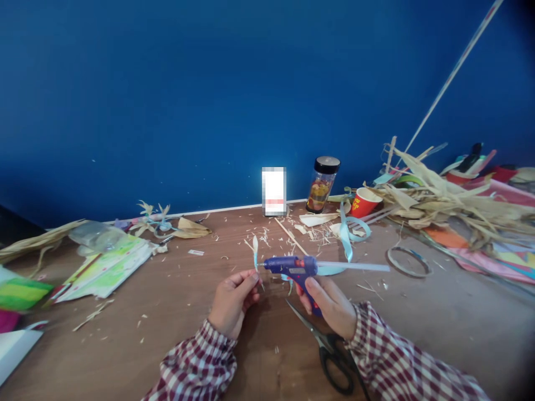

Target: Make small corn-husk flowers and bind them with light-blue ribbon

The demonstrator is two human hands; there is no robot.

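Note:
My right hand (328,301) is wrapped round the handle of a blue glue gun (292,265), and a long clear glue stick (353,267) juts out of its back end. The nozzle points left, at or very near a small pale husk piece (255,250) with light blue on its lower part. That piece stands upright, pinched between the thumb and fingers of my left hand (236,298). Whether the nozzle touches it, I cannot tell. Below the glue gun lie black-handled scissors (330,351), partly under my right sleeve. Light blue ribbon (346,236) curls on the table behind the glue gun.
A lidded jar (322,186) and a red paper cup (365,203) stand near the blue wall. Dried corn husks (451,200) heap up at the right, beside a ring of tape or wire (409,262). A green-and-white sheet (108,267) lies left. Scraps litter the brown table (179,312).

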